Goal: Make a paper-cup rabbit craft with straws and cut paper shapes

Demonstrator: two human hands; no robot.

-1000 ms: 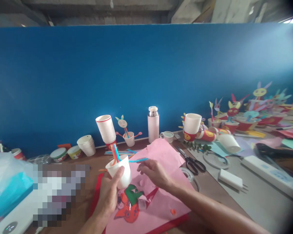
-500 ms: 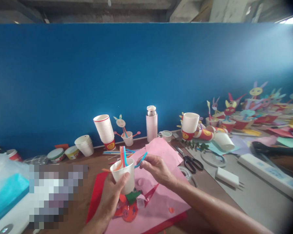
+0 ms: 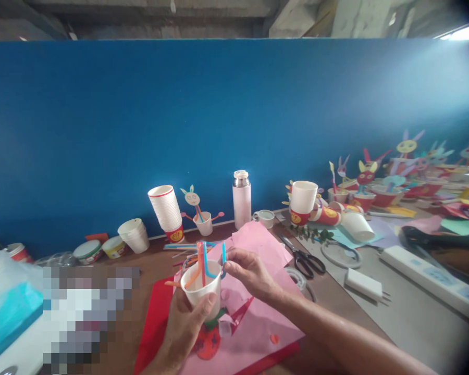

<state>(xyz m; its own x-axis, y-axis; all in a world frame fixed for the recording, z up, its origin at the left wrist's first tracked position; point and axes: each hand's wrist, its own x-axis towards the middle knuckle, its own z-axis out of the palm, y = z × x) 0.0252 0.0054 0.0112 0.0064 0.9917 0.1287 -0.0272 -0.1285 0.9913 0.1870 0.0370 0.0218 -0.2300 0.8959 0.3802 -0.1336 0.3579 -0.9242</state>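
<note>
A blue partition point(image 3: 180, 114) is rising behind a brown worktop point(image 3: 152, 263), with concrete beams showing above it. The left hand point(image 3: 187, 317) is gripping a white paper cup point(image 3: 203, 302) from the side, thumb across its front, and is holding it upright, mouth upward, over a large sheet of pink paper point(image 3: 273, 323). Orange, red and blue straws point(image 3: 202, 255) are standing together in the cup, and an orange piece point(image 3: 172, 284) is sticking out on its left. The right hand point(image 3: 252, 271) is pinching a short blue straw point(image 3: 224, 251) between thumb and fingers, just beside the cup's right rim; whether this piece is joining the straws inside, I cannot tell. Below the cup, a green scrap point(image 3: 212, 322) and an orange-red cutout point(image 3: 208, 346) are lying on the pink paper, and red paper point(image 3: 152, 312) is showing from under it. Black-handled scissors point(image 3: 305, 258) are resting to the right. Farther back, a tall stack of cups point(image 3: 164, 208), a small cup figure point(image 3: 204, 224) and a pale pink flask point(image 3: 242, 203) are standing near the partition.
</note>
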